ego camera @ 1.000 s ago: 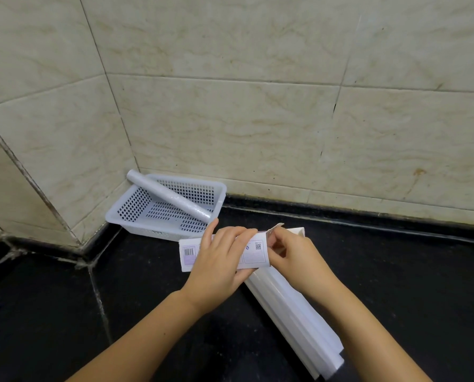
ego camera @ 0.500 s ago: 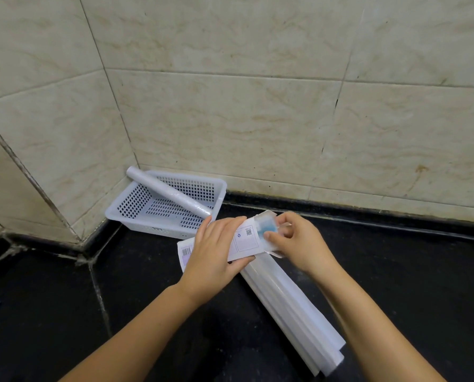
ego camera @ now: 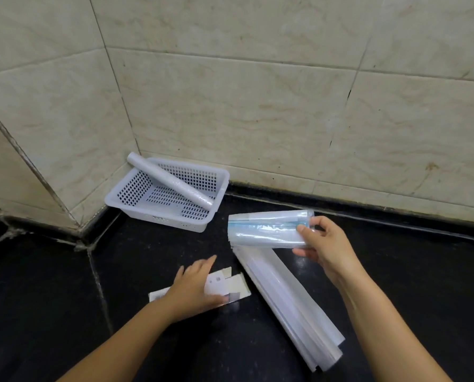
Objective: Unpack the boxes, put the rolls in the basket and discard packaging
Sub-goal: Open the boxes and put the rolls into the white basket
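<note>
Right hand point(ego camera: 322, 245) grips wrapped roll point(ego camera: 266, 230) by its end; overhang may slip. Left hand point(ego camera: 194, 288) flat on opened carton point(ego camera: 237, 286).

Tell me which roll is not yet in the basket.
The blue-striped roll gripped by the right hand; the white roll lies slanted in the basket, one end over its rim.

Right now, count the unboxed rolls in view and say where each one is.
2. One roll lies slanted in the white basket, its top end over the rim. The right hand grips the other roll. More may be hidden in the long white boxes.
</note>
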A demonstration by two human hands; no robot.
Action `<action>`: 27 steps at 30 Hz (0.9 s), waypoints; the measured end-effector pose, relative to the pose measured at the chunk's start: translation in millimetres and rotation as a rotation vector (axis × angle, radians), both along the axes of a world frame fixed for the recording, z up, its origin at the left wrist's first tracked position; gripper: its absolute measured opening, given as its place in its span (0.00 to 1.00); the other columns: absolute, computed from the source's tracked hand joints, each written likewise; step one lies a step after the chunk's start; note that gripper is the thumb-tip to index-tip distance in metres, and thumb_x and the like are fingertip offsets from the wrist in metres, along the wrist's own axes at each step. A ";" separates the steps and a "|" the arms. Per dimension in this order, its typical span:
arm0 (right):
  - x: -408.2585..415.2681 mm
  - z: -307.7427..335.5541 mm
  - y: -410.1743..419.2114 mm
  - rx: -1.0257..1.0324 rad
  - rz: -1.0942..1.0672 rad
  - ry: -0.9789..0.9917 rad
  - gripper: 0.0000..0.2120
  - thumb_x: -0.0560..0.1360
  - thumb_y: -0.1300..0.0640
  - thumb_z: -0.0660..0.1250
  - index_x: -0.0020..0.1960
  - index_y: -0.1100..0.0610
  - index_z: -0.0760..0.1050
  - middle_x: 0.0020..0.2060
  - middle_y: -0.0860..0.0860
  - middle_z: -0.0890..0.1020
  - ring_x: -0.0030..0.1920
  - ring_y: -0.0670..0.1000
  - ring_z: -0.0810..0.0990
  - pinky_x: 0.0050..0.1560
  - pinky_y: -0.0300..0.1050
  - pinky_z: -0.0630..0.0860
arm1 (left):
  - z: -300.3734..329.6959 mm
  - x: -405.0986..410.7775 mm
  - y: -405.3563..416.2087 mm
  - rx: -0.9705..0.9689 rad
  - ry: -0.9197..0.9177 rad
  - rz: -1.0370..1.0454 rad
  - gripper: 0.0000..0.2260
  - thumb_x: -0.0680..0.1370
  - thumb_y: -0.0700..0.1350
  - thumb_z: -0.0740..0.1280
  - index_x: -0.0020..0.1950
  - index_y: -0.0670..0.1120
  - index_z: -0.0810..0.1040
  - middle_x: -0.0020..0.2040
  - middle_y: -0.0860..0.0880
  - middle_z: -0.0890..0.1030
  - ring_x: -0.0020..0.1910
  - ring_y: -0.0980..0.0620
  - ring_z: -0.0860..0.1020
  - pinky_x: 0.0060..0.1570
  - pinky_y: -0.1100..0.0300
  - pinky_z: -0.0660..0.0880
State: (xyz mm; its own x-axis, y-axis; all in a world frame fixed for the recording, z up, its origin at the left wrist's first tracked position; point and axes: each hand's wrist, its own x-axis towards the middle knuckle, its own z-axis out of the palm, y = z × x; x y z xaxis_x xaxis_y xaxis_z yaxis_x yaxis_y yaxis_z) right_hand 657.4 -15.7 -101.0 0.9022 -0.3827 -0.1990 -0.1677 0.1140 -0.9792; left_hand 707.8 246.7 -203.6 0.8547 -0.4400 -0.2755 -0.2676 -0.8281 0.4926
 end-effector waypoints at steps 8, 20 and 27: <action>7.8 -13.5 31.1 -0.005 0.104 -0.018 0.05 0.74 0.60 0.67 0.50 0.57 0.73 0.48 0.58 0.82 0.46 0.53 0.84 0.38 0.42 0.82 | 97.6 31.1 -25.0 -1.173 0.543 0.489 0.20 0.72 0.46 0.71 0.62 0.47 0.70 0.55 0.46 0.80 0.48 0.49 0.83 0.40 0.55 0.81; 102.6 19.1 119.8 -0.924 0.849 0.091 0.12 0.73 0.51 0.68 0.56 0.50 0.73 0.48 0.47 0.79 0.47 0.48 0.77 0.44 0.39 0.70 | 76.5 63.1 38.9 -1.120 0.175 0.436 0.12 0.75 0.42 0.68 0.52 0.58 0.74 0.43 0.54 0.84 0.42 0.56 0.82 0.38 0.63 0.78; 222.3 -9.1 168.8 -0.979 0.556 0.100 0.16 0.75 0.52 0.64 0.60 0.56 0.70 0.51 0.54 0.78 0.45 0.53 0.74 0.44 0.45 0.68 | 17.8 138.6 122.9 -0.273 -0.297 0.334 0.23 0.78 0.50 0.62 0.72 0.50 0.61 0.69 0.48 0.69 0.70 0.49 0.64 0.69 0.51 0.63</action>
